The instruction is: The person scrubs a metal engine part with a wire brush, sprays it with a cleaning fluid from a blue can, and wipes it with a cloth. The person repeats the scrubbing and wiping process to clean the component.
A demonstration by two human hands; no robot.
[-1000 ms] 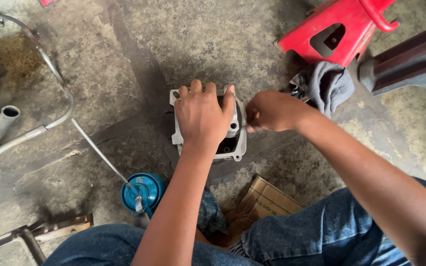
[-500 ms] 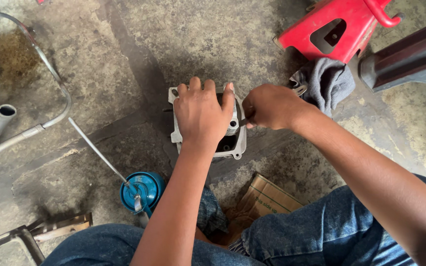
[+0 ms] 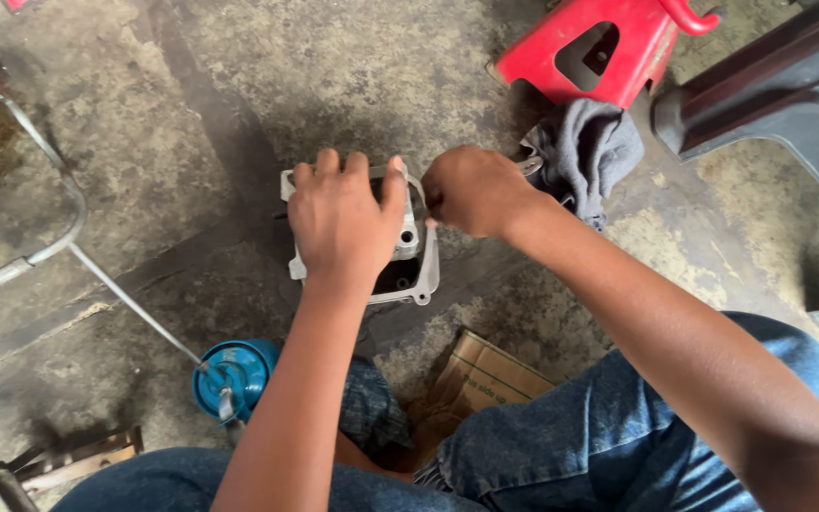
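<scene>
left hand [image 3: 343, 223] lies spread on the metal casting [image 3: 408, 256] (right hand [image 3: 471, 190] fisted, perhaps gripping something).

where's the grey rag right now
In the head view, the grey rag lies on the concrete floor, upper right, just below the red stool.
</scene>
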